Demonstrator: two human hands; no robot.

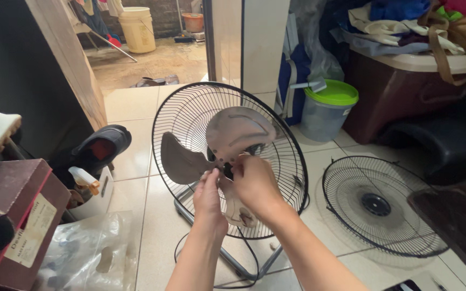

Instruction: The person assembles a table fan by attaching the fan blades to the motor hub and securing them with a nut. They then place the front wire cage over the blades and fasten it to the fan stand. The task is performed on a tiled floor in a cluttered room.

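A floor fan with a round black wire rear guard [190, 108] is seen from above, standing on pale floor tiles [130, 102] on a dark metal tube base [244, 267]. Its front guard has been taken off, so the grey metal three-bladed fan blade [238, 129] is exposed. One blade points up and to the right, one to the left, and one downward behind the hands.

Both bare hands are held at the centre hub of the blade. The left hand [208, 196] is placed just below and left of the hub, its fingers curled toward it. The right hand [254, 183] is set against the hub from the right, with its fingertips pinched together on the small part at the centre. The exact piece being gripped is hidden by the fingers. A thin black power cord [252, 258] is looped on the floor beneath the forearms.

To the right, a detached round black wire front guard [376, 205] is laid flat on the tiles, well apart from the fan. Behind the fan, a grey plastic bucket with a bright green lid [327, 110] is seen beside a dark brown storage box piled with clothes [405, 81]. On the left, a black shoe [101, 143], a white spray bottle with an orange trigger [84, 180] and a maroon cardboard box [12, 215] are grouped near a crumpled clear plastic bag [87, 253]. A cream plastic bucket [138, 29] stands in the yard beyond the open doorway.
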